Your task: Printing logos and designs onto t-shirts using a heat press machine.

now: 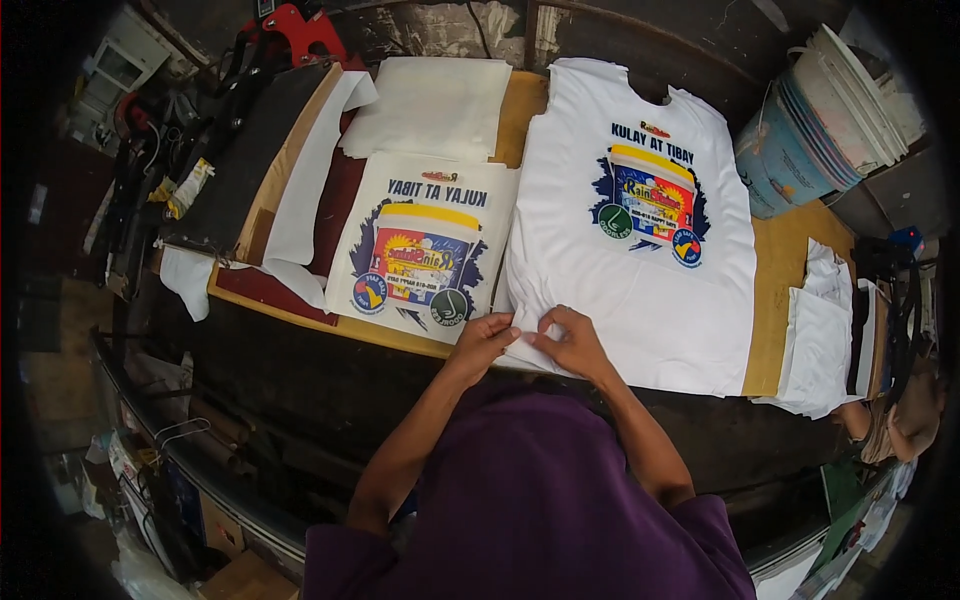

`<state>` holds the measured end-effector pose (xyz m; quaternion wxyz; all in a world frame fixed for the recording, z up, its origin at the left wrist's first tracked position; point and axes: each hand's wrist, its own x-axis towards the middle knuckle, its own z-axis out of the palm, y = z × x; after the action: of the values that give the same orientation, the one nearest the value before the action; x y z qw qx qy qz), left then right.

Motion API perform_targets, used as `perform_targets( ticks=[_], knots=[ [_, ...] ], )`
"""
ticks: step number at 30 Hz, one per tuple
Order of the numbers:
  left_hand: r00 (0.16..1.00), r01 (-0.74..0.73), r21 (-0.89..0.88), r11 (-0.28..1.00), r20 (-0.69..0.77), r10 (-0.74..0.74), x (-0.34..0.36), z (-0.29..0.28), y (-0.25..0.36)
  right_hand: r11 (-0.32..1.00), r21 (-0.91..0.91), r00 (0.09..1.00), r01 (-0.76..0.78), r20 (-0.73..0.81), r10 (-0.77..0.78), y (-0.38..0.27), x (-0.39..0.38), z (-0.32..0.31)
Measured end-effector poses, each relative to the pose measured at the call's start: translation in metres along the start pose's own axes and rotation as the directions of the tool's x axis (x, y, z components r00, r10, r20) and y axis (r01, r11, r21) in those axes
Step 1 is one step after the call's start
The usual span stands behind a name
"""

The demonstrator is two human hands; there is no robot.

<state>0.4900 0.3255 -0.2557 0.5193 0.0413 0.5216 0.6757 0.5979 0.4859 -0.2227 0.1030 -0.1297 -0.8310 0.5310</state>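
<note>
A white sleeveless shirt or shirt panel [640, 310] lies spread on the table, with a colourful paint-bucket print [650, 195] and dark lettering on its front. At its lower left corner, by the near table edge, both hands grip the bunched fabric. My left hand [482, 348] closes on the hem with thumb and fingers together. Close beside it, my right hand [572, 342] pinches the same cloth. Just left of the shirt lies a transfer sheet [350, 245] bearing the same design mirrored, and it may top a stack.
Pale blank sheets [430, 105] lie behind the printed sheet. Folded white cloth [815, 335] sits at the table's right end, near what looks like another person's bare arm [910, 420]. Nested buckets [810, 125] stand back right. A wooden-edged dark board [250, 150] and red machine part [305, 35] are left.
</note>
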Motion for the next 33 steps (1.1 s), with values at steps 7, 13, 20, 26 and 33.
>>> perform_targets(
  ticks=[7, 13, 20, 26, 33],
  knots=[
    [0.998, 0.068, -0.118, 0.991, -0.001, -0.068, -0.001, 0.002, 0.008, 0.996, 0.004, 0.990, -0.086, 0.109, 0.085, 0.008, 0.000, -0.005],
    [0.998, -0.066, 0.050, 0.997, 0.024, 0.065, -0.005, 0.008, 0.006, 0.966, 0.206, 0.987, -0.159, 0.061, 0.150, -0.010, -0.001, -0.013],
    [0.999, 0.004, 0.017, 1.000, -0.041, -0.003, -0.002, 0.004, 0.001, 0.989, 0.082, 0.993, -0.120, 0.013, 0.119, 0.010, -0.003, 0.006],
    [0.999, 0.037, 0.061, 0.997, -0.016, -0.036, -0.003, -0.001, 0.004, 0.999, -0.007, 0.989, -0.053, 0.135, 0.054, 0.003, -0.001, -0.007],
    [0.999, -0.037, 0.105, 0.994, 0.042, 0.033, -0.006, 0.002, 0.005, 0.966, 0.043, 0.951, -0.256, 0.187, 0.244, -0.004, -0.003, -0.017]
  ],
)
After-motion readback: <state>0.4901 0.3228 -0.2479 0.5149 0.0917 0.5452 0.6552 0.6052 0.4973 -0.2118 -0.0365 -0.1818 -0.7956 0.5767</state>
